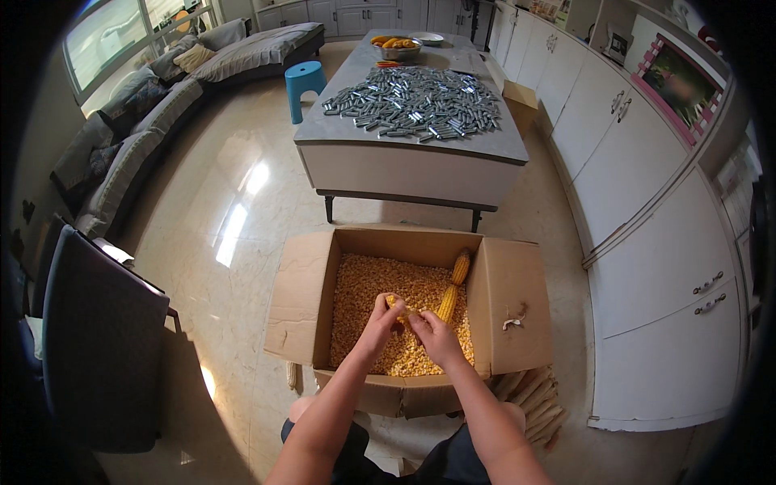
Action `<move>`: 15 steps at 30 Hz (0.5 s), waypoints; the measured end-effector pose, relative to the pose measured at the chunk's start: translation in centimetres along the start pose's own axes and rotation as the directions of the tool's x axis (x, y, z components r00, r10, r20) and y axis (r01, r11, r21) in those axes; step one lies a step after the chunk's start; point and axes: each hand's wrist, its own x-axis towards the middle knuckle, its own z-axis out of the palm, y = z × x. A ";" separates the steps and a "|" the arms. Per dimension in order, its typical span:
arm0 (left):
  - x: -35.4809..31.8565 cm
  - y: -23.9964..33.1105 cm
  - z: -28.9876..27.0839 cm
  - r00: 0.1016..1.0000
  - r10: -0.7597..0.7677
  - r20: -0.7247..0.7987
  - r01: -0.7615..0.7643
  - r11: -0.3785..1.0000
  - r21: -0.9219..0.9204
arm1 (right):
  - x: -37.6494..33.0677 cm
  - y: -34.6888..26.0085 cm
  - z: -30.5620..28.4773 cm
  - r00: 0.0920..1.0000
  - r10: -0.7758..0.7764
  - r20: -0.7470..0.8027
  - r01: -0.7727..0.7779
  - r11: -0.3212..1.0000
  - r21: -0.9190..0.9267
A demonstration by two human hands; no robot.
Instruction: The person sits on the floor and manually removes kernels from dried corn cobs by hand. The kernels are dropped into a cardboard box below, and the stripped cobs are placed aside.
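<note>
My left hand (380, 323) is closed round a partly visible corn cob (393, 301), above the kernels. At its right end my right hand (436, 338) has its fingers bent against the same cob; both hands hide much of it. Beneath them a cardboard box (315, 295) with its flaps folded out holds a thick layer of loose yellow corn kernels (380, 275). Two whole corn cobs lie along the box's right side: a farther cob (461, 267) leaning on the wall, and a nearer cob (449, 302) close to my right hand.
Stripped cobs (537, 404) are heaped on the floor right of the box, another stripped cob (292, 374) at left. Ahead stands a grey table (404, 166) with many small metal cylinders (420, 101) and a bowl of corn (396, 50). A blue stool (305, 85) and dark chair (97, 339) stand left.
</note>
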 end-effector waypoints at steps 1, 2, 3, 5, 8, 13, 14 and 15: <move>-0.1 -0.1 -0.2 0.995 0.050 0.081 -0.060 0.990 0.125 | 0.2 0.3 0.1 1.000 0.026 0.005 -0.026 0.995 0.092; -0.1 -0.4 -0.2 0.992 0.094 0.079 -0.105 0.984 0.147 | 0.4 0.7 0.3 0.997 0.030 -0.067 -0.024 0.995 0.096; 0.1 -0.9 -0.2 0.987 0.137 0.078 -0.149 0.974 0.169 | 0.6 1.2 0.5 0.990 0.035 -0.138 -0.021 0.995 0.099; 0.2 -1.4 -0.1 0.977 0.197 0.075 -0.210 0.951 0.229 | 0.7 1.9 1.0 0.975 0.038 -0.218 -0.024 0.998 0.064; 0.8 -2.4 -0.1 0.955 0.295 -0.018 -0.273 0.903 0.331 | 0.7 1.9 1.3 0.975 0.055 -0.214 -0.053 0.998 0.015; 0.9 -1.9 0.0 0.943 0.305 -0.135 -0.226 0.881 0.416 | 0.0 -0.3 1.2 0.982 0.187 -0.028 -0.177 0.958 0.224; 0.7 -1.5 0.1 0.950 0.259 -0.174 -0.174 0.903 0.394 | -0.1 -0.8 0.9 0.971 0.237 0.041 -0.239 0.929 0.283; 0.5 -1.3 0.2 0.956 0.231 -0.181 -0.154 0.920 0.359 | -0.3 -1.4 0.5 0.953 0.281 0.112 -0.303 0.892 0.336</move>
